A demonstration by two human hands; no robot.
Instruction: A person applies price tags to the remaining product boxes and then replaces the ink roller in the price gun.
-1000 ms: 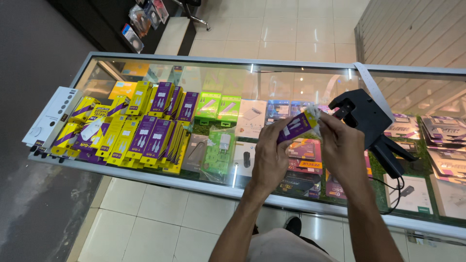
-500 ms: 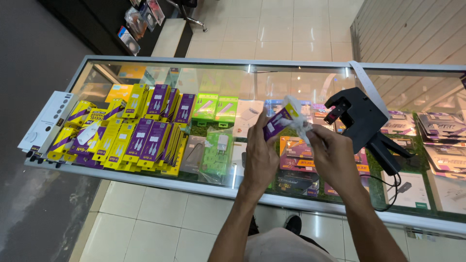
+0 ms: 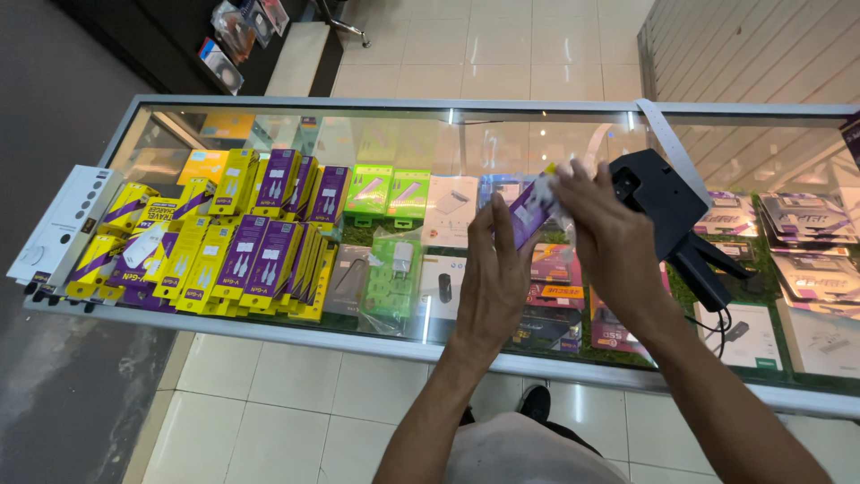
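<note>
Purple packet (image 3: 530, 208) between both hands

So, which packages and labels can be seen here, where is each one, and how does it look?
Small purple and yellow box: held between left hand and right hand, above the glass counter.
Yellow and purple boxes: rows on the counter's left part.
Two green boxes: beside them, flat.
Clear bag with green card: near the front edge.
White flat box: far left end.
Black label gun: right of the hands.
</note>
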